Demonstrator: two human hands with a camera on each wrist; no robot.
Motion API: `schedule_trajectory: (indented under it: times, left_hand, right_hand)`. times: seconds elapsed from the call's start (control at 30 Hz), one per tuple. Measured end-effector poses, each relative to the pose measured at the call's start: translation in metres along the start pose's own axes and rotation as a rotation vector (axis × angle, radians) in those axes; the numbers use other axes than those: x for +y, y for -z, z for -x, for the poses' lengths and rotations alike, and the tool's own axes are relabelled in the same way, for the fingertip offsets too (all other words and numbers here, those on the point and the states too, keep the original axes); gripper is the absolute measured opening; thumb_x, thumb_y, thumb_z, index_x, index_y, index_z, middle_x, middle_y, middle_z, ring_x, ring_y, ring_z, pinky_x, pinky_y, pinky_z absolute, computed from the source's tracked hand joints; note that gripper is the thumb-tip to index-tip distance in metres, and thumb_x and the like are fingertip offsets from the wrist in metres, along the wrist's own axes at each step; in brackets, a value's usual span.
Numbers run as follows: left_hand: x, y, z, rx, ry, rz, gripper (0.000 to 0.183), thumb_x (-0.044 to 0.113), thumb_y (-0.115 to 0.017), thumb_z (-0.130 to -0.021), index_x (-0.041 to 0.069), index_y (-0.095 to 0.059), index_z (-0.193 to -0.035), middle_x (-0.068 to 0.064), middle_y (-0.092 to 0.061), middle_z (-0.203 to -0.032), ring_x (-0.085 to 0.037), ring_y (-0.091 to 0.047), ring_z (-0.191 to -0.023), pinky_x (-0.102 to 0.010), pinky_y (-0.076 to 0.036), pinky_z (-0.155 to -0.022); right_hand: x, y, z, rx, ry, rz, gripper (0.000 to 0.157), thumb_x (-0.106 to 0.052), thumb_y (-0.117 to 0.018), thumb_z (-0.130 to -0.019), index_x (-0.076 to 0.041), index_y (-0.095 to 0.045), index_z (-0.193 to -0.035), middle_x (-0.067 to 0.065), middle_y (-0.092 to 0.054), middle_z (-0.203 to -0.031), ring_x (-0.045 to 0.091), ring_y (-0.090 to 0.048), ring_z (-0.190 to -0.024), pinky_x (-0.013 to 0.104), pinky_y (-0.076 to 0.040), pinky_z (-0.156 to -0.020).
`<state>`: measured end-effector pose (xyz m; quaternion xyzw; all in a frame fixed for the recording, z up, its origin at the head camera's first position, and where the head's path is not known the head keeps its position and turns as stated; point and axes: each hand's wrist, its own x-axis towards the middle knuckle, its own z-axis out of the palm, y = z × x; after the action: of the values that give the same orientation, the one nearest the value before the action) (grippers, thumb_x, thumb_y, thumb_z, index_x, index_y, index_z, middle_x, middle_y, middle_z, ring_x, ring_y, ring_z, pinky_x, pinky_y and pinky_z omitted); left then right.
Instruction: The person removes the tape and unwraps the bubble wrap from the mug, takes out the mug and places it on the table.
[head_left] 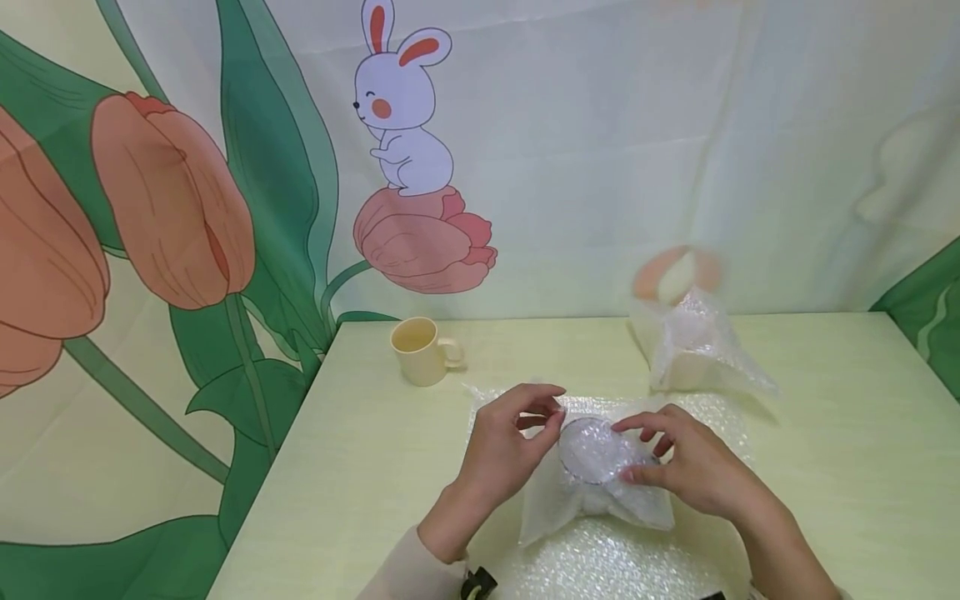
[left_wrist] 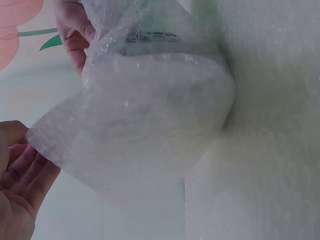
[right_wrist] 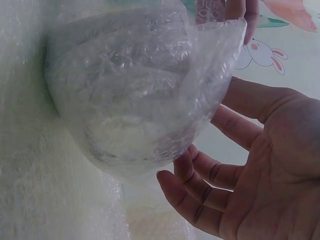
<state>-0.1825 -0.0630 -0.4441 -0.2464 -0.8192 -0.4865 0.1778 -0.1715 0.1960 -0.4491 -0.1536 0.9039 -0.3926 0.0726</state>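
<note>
A clear glass (head_left: 591,451) with a round rim stands on a square of bubble wrap (head_left: 551,500), which is drawn up around it. My left hand (head_left: 510,442) pinches a raised corner of that wrap at the glass's left; the left wrist view shows the lifted flap (left_wrist: 125,130) stretched from the fingertips. On the other side, my right hand (head_left: 697,462) has bent fingers and thumb on the wrap, holding it at the glass's rim. In the right wrist view, crinkled layers of wrap (right_wrist: 125,70) hide much of the glass.
More bubble wrap (head_left: 615,562) lies flat beneath the glass on the pale table (head_left: 360,467). A yellow mug (head_left: 423,354) stands at the back left. Toward the back right sits another item bundled in bubble wrap (head_left: 693,342). A printed cloth (head_left: 585,167) hangs behind the table.
</note>
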Motion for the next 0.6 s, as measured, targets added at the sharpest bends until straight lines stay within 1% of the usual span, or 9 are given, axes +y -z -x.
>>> schedule_trajectory:
  times: [0.23, 0.33, 0.47, 0.6]
  left_hand:
    - [-0.004, 0.011, 0.004, 0.038, 0.031, -0.038, 0.030, -0.001, -0.075, -0.090, 0.013, -0.073, -0.117, -0.001, -0.075, -0.099, -0.014, -0.076, -0.090, -0.020, -0.061, -0.077]
    - [-0.005, 0.016, 0.005, 0.058, 0.044, -0.059, 0.031, 0.001, -0.075, -0.090, 0.014, -0.073, -0.117, 0.000, -0.074, -0.101, -0.013, -0.075, -0.091, -0.023, -0.062, -0.078]
    - [-0.009, 0.022, 0.007, 0.090, 0.067, -0.072, 0.028, 0.004, -0.075, -0.092, 0.016, -0.073, -0.117, 0.000, -0.074, -0.098, -0.013, -0.075, -0.091, -0.030, -0.064, -0.079]
    - [-0.015, 0.029, 0.010, 0.111, 0.102, -0.078, 0.025, 0.008, -0.075, -0.094, 0.016, -0.073, -0.117, -0.001, -0.074, -0.095, -0.012, -0.074, -0.091, -0.031, -0.064, -0.078]
  right_hand:
    - [0.001, 0.000, 0.001, -0.001, 0.006, -0.004, 0.052, -0.037, -0.090, -0.078, -0.030, -0.072, -0.126, 0.004, -0.062, -0.107, 0.016, -0.060, -0.092, 0.032, -0.048, -0.074]
    - [0.001, 0.000, 0.001, -0.001, 0.003, -0.008, 0.052, -0.037, -0.090, -0.078, -0.030, -0.072, -0.126, 0.004, -0.062, -0.108, 0.016, -0.060, -0.092, 0.032, -0.048, -0.075]
    - [0.002, 0.001, 0.001, -0.011, -0.001, -0.020, 0.052, -0.038, -0.090, -0.079, -0.030, -0.071, -0.127, 0.004, -0.062, -0.110, 0.016, -0.059, -0.094, 0.033, -0.048, -0.076]
    - [0.002, 0.002, 0.001, -0.015, 0.000, -0.026, 0.052, -0.039, -0.089, -0.079, -0.031, -0.071, -0.127, 0.004, -0.061, -0.110, 0.016, -0.059, -0.094, 0.034, -0.048, -0.076]
